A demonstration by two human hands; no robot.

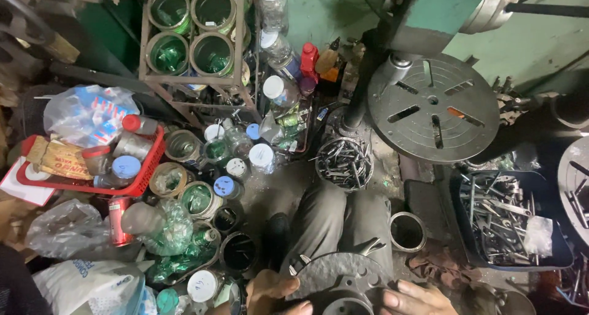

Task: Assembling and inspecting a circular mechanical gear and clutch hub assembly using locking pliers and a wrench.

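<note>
Insp: Hands first. Your left hand (273, 290) is on the left rim of the metal disc (343, 278), fingers curled over the edge, gripping it. Right hand (417, 298) lies on the right rim, fingers flat and spread, pressing rather than clamped.

Op: Disc position?

Insp: Bottom centre of view, over your knees (340, 220), partly cut off by the frame. Grey, rough, w/ a raised hub and holes round it. Can't tell if it rests on anything below.

Op: Risks?

Insp: Judgement only: right side isn't gripped, so if the disc tips, it could slide off toward the small ring (407, 231) on the floor. Looks heavy; a drop would land on your legs or feet. Two pointed bits stick up at its top edge, near your left fingers, so there's a snag risk.

Op: Room to move?

Insp: Tight. Jars (202, 199) and bottles crowd your left, close to that hand; a swing that way knocks them. Bowl of bolts (345, 163) sits just beyond the knees. Bin of tools (506, 220) on your right, near. Drill table (432, 108) and column overhang ahead. Best open floor is the bare patch btwn knees and jars, narrow.
</note>
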